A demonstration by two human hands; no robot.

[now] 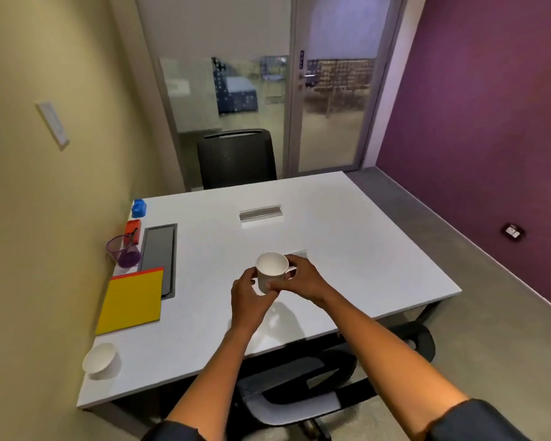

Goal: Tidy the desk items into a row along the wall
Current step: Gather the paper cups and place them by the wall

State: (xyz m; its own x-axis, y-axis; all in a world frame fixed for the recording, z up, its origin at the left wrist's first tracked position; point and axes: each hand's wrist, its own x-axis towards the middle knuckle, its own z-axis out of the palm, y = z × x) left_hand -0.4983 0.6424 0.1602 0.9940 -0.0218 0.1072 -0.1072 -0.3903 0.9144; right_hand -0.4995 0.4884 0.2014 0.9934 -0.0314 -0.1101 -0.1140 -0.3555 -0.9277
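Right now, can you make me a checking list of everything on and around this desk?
Surface: white desk, mostly bare, grey cable tray near the wall.
Job's things: blue item, red box, purple cup, yellow folder and white bowl lined along the wall; white mug held mid-desk.
Clutter: nothing seen.
Hands: left hand and right hand, fingers wrapped on the mug.
Cables: nothing seen.
Surroundings: black chair, glass door.
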